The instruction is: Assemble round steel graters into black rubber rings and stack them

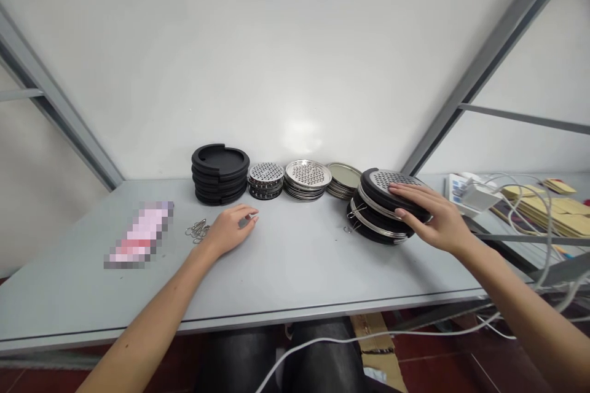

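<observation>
My right hand (pixel 431 212) lies on a stack of round black grater holders (pixel 378 221), its fingers stretched over the perforated metal disc on top and its thumb against the rim. Metal rims and wire clips (pixel 357 212) show along the side of this stack. My left hand (pixel 232 228) rests on the table with loosely curved fingers and nothing visible in it. Just left of it lies a small heap of wire clips (pixel 198 230). Behind the left hand stands a stack of black rings (pixel 220 178).
Along the wall stand small grater discs (pixel 266 181), wider grater discs (pixel 307 179) and plain metal discs (pixel 345 179). A pixelated pink object (pixel 141 234) lies left on the grey table (pixel 295 276). White cables (pixel 548 221), a power strip (pixel 456 190) and yellow envelopes (pixel 548 212) are at right.
</observation>
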Demonstrator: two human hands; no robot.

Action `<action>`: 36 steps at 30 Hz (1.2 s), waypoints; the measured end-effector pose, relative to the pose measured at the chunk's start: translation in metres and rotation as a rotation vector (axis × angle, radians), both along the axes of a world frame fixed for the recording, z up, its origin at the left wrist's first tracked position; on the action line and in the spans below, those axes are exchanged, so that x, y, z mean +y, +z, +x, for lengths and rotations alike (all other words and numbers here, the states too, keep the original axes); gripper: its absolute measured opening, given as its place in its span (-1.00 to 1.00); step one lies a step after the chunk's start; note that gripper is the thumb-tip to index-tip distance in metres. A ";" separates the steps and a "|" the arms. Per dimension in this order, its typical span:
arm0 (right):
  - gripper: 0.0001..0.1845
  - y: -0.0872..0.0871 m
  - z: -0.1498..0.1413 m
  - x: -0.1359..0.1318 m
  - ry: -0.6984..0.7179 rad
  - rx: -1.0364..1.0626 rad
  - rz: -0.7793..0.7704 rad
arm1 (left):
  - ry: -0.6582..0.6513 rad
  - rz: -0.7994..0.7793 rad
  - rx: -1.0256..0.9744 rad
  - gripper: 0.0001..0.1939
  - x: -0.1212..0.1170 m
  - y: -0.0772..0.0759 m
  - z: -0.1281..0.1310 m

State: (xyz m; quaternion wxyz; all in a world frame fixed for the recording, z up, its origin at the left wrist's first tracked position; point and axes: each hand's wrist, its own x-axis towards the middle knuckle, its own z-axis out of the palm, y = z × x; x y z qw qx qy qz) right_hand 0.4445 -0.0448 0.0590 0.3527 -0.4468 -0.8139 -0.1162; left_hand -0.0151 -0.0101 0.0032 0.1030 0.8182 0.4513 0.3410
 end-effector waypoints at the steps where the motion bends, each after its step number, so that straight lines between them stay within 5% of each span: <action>1: -0.60 0.002 0.000 -0.001 0.006 -0.002 -0.019 | 0.000 -0.001 -0.002 -0.76 0.000 0.000 0.000; 4: -0.65 0.011 -0.002 -0.002 -0.026 0.089 0.003 | -0.002 0.014 -0.005 -0.77 0.000 0.000 0.000; 8: -0.62 0.027 -0.022 -0.004 -0.190 0.613 0.327 | -0.012 0.041 0.010 -0.76 0.001 -0.001 0.000; 10: -0.70 0.032 -0.043 -0.008 -0.177 0.678 0.391 | -0.010 0.037 0.010 -0.71 0.001 -0.001 0.000; 13: -0.75 0.034 -0.088 -0.017 0.117 0.448 0.064 | -0.008 0.011 0.002 -0.59 0.000 -0.002 0.000; 17: -0.44 0.018 -0.151 -0.007 0.445 0.232 -0.527 | -0.034 -0.003 0.017 -0.59 -0.001 -0.004 0.003; 23: -0.34 -0.040 -0.207 0.061 0.697 0.666 -1.060 | -0.044 0.016 0.028 -0.71 0.001 -0.006 0.004; 28: -0.31 -0.067 -0.211 0.080 0.760 0.980 -1.269 | -0.043 0.025 0.022 -0.78 -0.002 -0.002 0.003; 36: -0.36 -0.065 -0.209 0.074 0.773 1.019 -1.387 | -0.062 0.013 0.033 -0.79 -0.004 0.004 0.005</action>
